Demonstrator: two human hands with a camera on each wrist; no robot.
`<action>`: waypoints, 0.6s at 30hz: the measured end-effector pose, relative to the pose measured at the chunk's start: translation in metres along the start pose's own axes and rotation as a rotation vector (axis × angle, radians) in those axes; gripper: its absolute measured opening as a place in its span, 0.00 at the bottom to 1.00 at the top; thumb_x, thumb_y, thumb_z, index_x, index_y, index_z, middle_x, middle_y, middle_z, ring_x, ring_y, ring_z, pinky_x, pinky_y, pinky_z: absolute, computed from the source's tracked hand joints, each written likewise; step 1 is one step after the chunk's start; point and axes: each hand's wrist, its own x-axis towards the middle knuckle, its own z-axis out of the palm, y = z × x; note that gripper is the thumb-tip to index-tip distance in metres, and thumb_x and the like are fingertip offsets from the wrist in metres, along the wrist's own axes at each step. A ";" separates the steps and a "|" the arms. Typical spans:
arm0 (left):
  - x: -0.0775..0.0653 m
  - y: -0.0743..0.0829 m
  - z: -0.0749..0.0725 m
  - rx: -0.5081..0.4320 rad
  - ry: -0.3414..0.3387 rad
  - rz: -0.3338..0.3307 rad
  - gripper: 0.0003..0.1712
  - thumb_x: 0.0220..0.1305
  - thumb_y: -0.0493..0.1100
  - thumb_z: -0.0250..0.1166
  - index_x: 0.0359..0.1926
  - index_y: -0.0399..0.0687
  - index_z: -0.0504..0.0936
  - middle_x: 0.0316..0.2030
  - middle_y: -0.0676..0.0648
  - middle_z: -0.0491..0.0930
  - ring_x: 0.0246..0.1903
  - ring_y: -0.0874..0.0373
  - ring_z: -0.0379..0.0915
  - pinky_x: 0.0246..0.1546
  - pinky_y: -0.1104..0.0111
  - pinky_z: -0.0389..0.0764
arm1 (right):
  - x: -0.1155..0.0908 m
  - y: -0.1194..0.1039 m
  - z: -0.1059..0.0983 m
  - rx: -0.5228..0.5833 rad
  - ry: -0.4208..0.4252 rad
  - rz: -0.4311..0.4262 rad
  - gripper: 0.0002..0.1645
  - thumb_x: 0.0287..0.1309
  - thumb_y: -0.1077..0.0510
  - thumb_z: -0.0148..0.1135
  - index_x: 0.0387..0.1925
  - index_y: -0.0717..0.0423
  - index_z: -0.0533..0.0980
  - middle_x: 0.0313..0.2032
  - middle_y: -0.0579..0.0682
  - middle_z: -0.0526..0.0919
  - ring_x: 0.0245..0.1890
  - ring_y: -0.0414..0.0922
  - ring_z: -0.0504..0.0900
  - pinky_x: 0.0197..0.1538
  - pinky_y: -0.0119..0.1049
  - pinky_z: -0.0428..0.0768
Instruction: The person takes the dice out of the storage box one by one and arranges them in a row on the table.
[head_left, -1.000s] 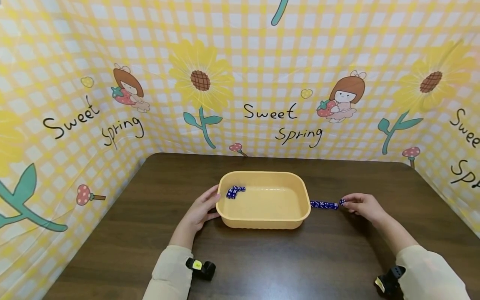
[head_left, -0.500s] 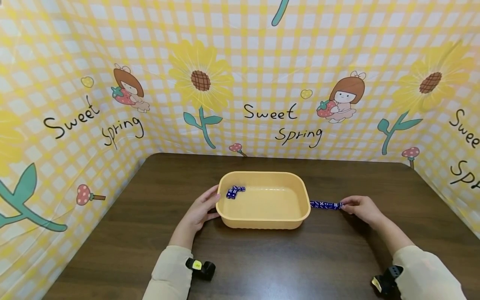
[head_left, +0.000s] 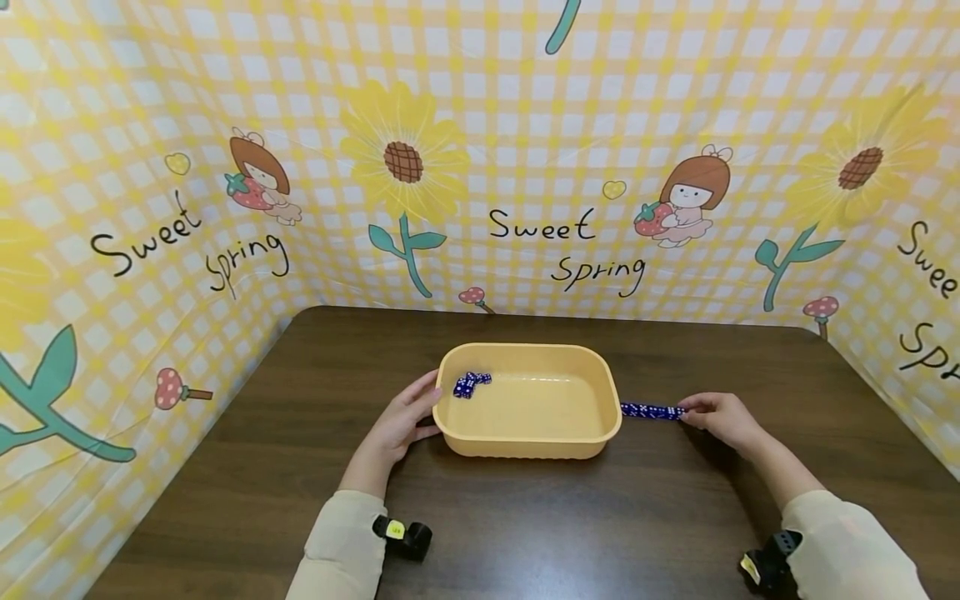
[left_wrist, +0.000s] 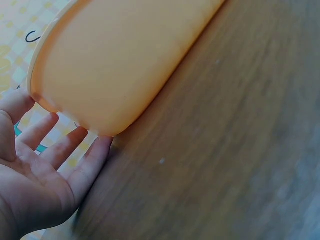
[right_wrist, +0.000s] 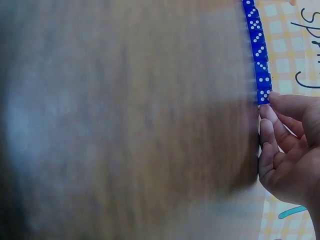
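Right of centre in the head view, the right hand (head_left: 723, 419) is pinching the end die (right_wrist: 264, 95) of a dice row (head_left: 648, 411), probably light, hard and slippery, so better held by opposite sides, while the left hand (head_left: 400, 421), fingers extended, is touching the box (head_left: 525, 448).

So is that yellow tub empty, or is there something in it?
Not empty, but far from full: a few blue dice lie in the tub, bunched at the end by the left hand; the rest looks bare.
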 end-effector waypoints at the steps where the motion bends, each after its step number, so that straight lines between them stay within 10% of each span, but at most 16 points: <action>1: 0.000 0.000 0.000 -0.002 0.002 0.001 0.30 0.57 0.45 0.57 0.61 0.52 0.60 0.58 0.42 0.60 0.46 0.49 0.66 0.39 0.57 0.72 | 0.000 0.000 0.000 0.001 0.001 0.001 0.16 0.49 0.66 0.57 0.38 0.75 0.72 0.27 0.54 0.78 0.24 0.40 0.72 0.27 0.33 0.71; 18: 0.000 -0.001 0.000 0.016 0.002 0.005 0.31 0.57 0.46 0.57 0.61 0.52 0.59 0.58 0.41 0.60 0.46 0.48 0.66 0.39 0.56 0.72 | 0.003 -0.019 -0.024 0.006 -0.005 -0.029 0.20 0.53 0.64 0.55 0.42 0.79 0.68 0.31 0.63 0.78 0.26 0.49 0.76 0.29 0.37 0.74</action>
